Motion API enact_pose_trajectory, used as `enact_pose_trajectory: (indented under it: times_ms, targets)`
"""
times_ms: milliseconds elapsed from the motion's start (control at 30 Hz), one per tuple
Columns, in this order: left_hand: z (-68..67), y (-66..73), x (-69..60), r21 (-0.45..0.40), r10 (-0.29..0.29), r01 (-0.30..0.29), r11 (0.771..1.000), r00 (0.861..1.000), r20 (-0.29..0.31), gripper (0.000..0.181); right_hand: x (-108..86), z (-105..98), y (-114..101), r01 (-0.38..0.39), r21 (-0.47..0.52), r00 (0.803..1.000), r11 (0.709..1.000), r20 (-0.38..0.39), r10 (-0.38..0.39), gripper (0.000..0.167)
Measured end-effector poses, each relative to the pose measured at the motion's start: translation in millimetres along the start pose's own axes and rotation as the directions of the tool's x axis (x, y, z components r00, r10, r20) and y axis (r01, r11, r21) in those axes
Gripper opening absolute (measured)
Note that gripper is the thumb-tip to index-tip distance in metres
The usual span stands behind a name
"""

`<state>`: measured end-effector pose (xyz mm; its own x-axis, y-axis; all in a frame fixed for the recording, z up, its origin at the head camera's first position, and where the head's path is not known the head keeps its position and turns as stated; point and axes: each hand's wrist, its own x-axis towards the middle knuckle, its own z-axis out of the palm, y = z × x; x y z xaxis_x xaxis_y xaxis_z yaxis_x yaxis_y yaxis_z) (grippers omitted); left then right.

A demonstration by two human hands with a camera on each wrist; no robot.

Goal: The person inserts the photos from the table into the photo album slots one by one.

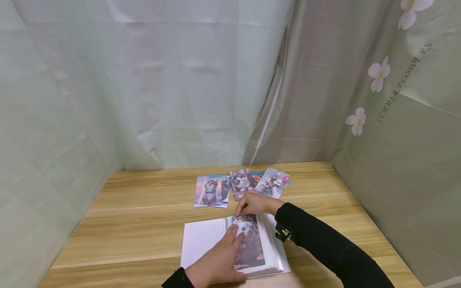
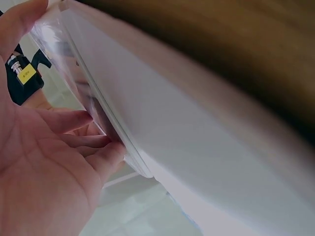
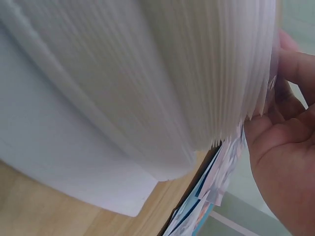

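A white photo album (image 1: 202, 239) lies spread on the table, its inside cover to the left and a thick block of clear-pocket pages (image 3: 211, 73) to the right. In the top pocket is a photo (image 1: 252, 248) of a fluffy animal, partly covered by my hands. My left hand (image 1: 220, 256) rests on it with fingers extended over the photo and the thumb near the album's lower edge. At the top edge my right hand (image 1: 255, 204) pinches the photo's upper end between thumb and finger; the exact contact is partly hidden.
Beyond the album lie loose photo cards: a kitten card (image 1: 209, 191) overlapping another at the left, and a grey-and-white cat card (image 1: 240, 182) beside a tilted card (image 1: 272, 183) at the right. The wooden table (image 1: 137, 224) meets hanging curtains (image 1: 201, 88) behind and at both sides.
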<state>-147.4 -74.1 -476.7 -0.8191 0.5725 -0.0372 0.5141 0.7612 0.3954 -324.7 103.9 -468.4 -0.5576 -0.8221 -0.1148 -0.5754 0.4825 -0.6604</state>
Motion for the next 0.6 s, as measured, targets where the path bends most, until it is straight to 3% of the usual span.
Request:
enact_pose_trajectory:
  times_ms: [300, 600]
  targets:
    - [1.7, -1.1, 0.1, -0.015, -0.009, 0.010, 1.000, 1.000, 0.014, 0.106, -1.3, 0.3, 1.7, 0.040, 0.009, 0.999, 0.999, 0.020, -0.040, 0.018]
    - [1.3, 0.7, -0.9, 0.006, -0.002, 0.002, 1.000, 1.000, -0.009, 0.107, -2.6, -1.5, -1.7, 0.125, -0.119, 0.992, 0.985, 0.010, -0.124, 0.020]
